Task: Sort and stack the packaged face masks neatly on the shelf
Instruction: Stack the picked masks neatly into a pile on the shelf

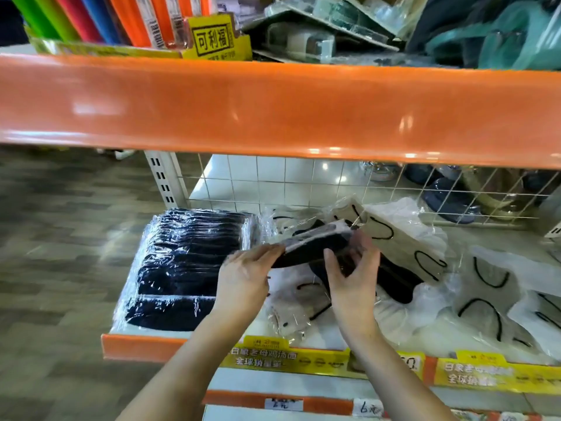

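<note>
Above the shelf's (145,344) middle, the left hand (243,278) and right hand (353,278) each pinch an end of a black mask pack (315,244), its long axis pointing left toward the near black stack (188,265).

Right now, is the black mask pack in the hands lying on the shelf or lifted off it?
Lifted. The black mask pack is held above the loose packs, gripped by the left hand and right hand, tilted up to the right.

A glossy orange shelf beam (273,110) spans the view above a white wire-grid divider (303,183) and perforated upright post (162,180), with grey wood-pattern flooring (60,223) at left.
</note>
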### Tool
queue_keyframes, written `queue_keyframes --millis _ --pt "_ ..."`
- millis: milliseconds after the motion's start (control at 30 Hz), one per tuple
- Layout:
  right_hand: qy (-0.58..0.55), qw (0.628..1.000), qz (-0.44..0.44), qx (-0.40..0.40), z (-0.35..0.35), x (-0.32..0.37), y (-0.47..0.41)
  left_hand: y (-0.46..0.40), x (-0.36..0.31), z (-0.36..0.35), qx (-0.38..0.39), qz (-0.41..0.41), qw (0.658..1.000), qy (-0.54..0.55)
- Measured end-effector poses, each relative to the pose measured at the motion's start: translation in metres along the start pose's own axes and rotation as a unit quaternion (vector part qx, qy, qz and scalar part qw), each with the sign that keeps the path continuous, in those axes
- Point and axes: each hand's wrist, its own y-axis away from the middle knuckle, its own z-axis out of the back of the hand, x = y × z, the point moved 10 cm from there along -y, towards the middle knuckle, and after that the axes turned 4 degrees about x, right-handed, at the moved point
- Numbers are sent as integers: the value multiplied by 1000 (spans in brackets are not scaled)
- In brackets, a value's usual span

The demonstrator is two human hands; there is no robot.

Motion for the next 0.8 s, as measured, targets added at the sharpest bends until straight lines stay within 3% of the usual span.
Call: queue_keyframes --millis 100,200,267,333,500,700,800 --pt "128 976 159 76 -10 32 6 8 14 19 -23 -4 1000 -21" --pt "200 914 145 321 -63 26 27 21 33 31 -22 4 999 -32" --pt "246 864 162 408 -93 21 49 30 44 37 -19 8 999 -40" --pt "270 837 198 432 -115 24 63 40 55 41 -18 12 999 -44" --pt "250 836 292 393 -141 46 87 69 77 54 -11 -6 997 -83" --pt "252 792 377 410 -161 65 125 106 83 84 -59 -31 986 -154" --pt "278 778 378 418 -171 61 133 118 98 73 -23 -5 985 -171"
